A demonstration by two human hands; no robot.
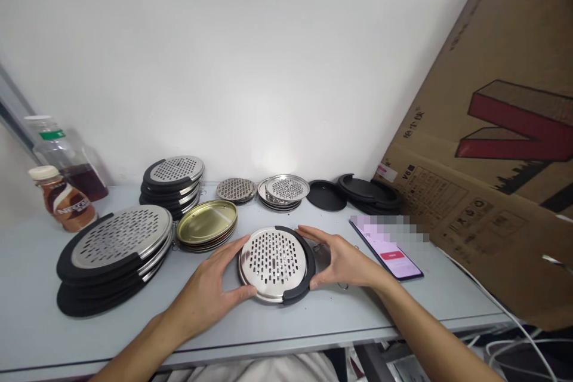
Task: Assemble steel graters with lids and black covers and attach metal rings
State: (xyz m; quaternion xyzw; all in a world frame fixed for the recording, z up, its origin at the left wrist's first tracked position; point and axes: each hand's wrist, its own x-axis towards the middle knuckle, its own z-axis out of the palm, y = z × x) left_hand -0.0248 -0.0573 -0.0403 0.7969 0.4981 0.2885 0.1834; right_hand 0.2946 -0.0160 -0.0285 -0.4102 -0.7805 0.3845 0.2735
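Observation:
Between my two hands a round metal disc with slotted holes and a black rim [274, 259] sits at the front middle of the table. My left hand [208, 286] grips its bare metal left edge, thumb at the front and fingers behind. On the other side, my right hand [338, 259] curves round the black rim, fingertips at the back and thumb at the front. A small wire ring [342, 286] lies by the right hand. To the left of the disc is a stack of gold-coloured round lids [206, 224].
Stacks of black-rimmed discs [120, 239] [174, 176] stand on the left, near a coffee bottle [65, 200] and a clear bottle [80, 173]. Perforated metal plates [286, 190] and black round parts [371, 191] lie along the wall. A phone [394, 253] and a large cardboard box [470, 221] are on the right.

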